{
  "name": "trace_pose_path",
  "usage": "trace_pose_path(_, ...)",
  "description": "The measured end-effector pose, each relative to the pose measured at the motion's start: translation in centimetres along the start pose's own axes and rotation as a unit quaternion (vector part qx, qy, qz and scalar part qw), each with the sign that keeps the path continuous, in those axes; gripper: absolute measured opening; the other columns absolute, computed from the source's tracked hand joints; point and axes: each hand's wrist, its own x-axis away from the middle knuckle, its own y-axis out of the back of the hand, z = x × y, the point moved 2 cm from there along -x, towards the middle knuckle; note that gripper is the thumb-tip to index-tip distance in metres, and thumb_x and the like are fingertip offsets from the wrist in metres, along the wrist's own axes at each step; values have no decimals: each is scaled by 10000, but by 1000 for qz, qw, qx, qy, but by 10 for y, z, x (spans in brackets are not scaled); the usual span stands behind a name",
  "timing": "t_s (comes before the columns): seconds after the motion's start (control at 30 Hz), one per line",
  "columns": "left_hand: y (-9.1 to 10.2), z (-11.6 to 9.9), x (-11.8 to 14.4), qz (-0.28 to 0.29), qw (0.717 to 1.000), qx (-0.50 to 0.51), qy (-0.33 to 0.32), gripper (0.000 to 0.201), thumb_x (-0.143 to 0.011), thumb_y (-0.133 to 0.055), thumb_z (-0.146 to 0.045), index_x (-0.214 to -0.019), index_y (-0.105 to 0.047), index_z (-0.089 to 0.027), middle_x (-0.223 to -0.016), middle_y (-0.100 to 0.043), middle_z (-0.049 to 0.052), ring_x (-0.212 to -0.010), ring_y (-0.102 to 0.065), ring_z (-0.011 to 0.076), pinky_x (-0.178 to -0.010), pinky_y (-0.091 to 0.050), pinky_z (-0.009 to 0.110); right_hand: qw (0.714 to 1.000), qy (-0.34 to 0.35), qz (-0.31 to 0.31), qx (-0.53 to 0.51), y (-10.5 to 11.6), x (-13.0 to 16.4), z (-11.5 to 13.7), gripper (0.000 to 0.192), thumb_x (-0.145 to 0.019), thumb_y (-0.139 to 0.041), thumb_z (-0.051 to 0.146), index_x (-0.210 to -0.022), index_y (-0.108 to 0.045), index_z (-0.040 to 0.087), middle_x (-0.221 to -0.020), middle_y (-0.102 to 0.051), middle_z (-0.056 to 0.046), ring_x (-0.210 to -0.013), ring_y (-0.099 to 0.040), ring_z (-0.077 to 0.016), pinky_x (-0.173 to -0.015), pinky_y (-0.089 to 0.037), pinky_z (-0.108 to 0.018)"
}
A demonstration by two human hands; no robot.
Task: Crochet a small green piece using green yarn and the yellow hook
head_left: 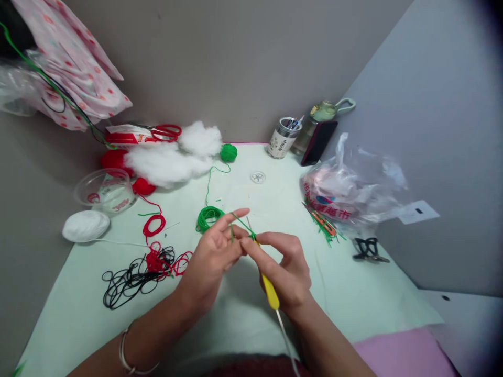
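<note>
Surface: a pale mint-green table [346, 293] set into a corner of plain grey walls.
Left hand: the left hand [214, 251] is near the middle of the table, forefinger stretched out, the other fingers curled, a thin green yarn strand [240, 222] running over them.
Right hand: the right hand [286, 267] touches the left at the fingertips, thumb and forefinger pinched around a yellow-handled crochet hook [270, 292]; the hook's tip meets the strand between the two hands.
Yarn supply: the strand leads to a loose green yarn coil [208, 217] just beyond the left hand, then on to a small green yarn ball [228, 152] at the far edge.
Left side: a tangle of black cord [126, 280] and red yarn [155, 226], a white oval yarn ball [85, 225], a clear plastic bowl [104, 188], white fluffy stuffing [168, 159].
Right side: a crumpled clear plastic bag [353, 183], a black clip [367, 249].
Far edge: a pen jar [282, 139], a green lidded bottle [324, 111].
</note>
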Motion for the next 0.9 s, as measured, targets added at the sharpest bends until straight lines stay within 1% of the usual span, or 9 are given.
trace_pose_path(0.1, 1, -3, -2, 26, 996, 55, 63, 503, -806, -870, -260, -1274, -716, -158, -662, -529, -102, -483, -269, 21, -670, -439, 239, 984, -99, -56, -136, 1, -5, -5, 293, -1015, -584, 81, -1189, -755, 242, -986, -744, -58, -877, -728, -187, -730, -626, -321)
trace_pose_path(0.2, 3, -8, -3, 3, 999, 39, 23, 467, -789, -876, -233, -1233, -742, -185, -758, -599, -58, -554, -402, 43, -668, -420, 244, 916, -238, -99, -308, -1, -9, -12, 243, -1053, -549, 149, -1080, -768, 250, -891, -713, -27, -727, -688, -159, -652, -590, -323)
trace_pose_path(0.3, 3, -8, -4, -5, 1000, 7, -23, 444, -789, -872, -238, -1216, -751, -213, -845, -631, -22, -691, -523, 94, -687, -414, 263, 860, -298, -90, -405, -6, -9, -15, 200, -1059, -582, 220, -1023, -777, 248, -916, -718, -22, -718, -684, -145, -666, -573, -318)
trace_pose_path(0.43, 6, -3, -5, -17, 998, -22, -48, 407, -808, -861, -241, -1201, -753, -233, -836, -619, -24, -727, -518, 112, -708, -411, 282, 862, -312, -88, -389, -8, -6, -15, 197, -1056, -603, 225, -1031, -797, 257, -923, -743, -16, -769, -691, -137, -733, -562, -308)
trace_pose_path(0.57, 10, -3, -6, -22, 996, -54, -67, 382, -814, -862, -250, -1185, -768, -246, -837, -618, -20, -745, -505, 121, -721, -414, 288, 860, -316, -110, -386, -4, -5, -15, 197, -1054, -611, 231, -1017, -803, 254, -902, -739, -11, -753, -688, -133, -719, -561, -301)
trace_pose_path(0.67, 10, -4, -5, -24, 996, -53, -65, 380, -824, -851, -262, -1196, -776, -261, -863, -623, -16, -748, -497, 121, -724, -415, 289, 845, -326, -119, -406, -2, -6, -16, 193, -1051, -618, 246, -1003, -804, 246, -896, -740, -15, -730, -689, -130, -693, -563, -293)
trace_pose_path(0.77, 9, -2, -5, -8, 996, -64, -59, 378, -836, -842, -256, -1208, -783, -280, -882, -624, -13, -759, -495, 122, -735, -417, 285, 831, -329, -93, -439, -5, -7, -17, 186, -1050, -621, 264, -1006, -801, 254, -904, -751, -16, -725, -690, -131, -687, -571, -294)
trace_pose_path(0.83, 8, 0, -4, 10, 996, -66, -56, 363, -846, -841, -261, -1204, -788, -286, -900, -632, -10, -789, -524, 127, -773, -435, 287, 842, -318, -70, -430, -8, -8, -16, 185, -1048, -623, 245, -1037, -806, 269, -958, -772, -21, -751, -694, -134, -706, -581, -299)
trace_pose_path(0.9, 7, 3, -4, 20, 997, -57, -49, 364, -846, -854, -268, -1204, -789, -285, -912, -651, -6, -831, -565, 133, -816, -453, 286, 868, -295, -63, -394, -9, -9, -13, 213, -1046, -615, 202, -1072, -809, 285, -1003, -785, -26, -783, -699, -139, -716, -590, -298)
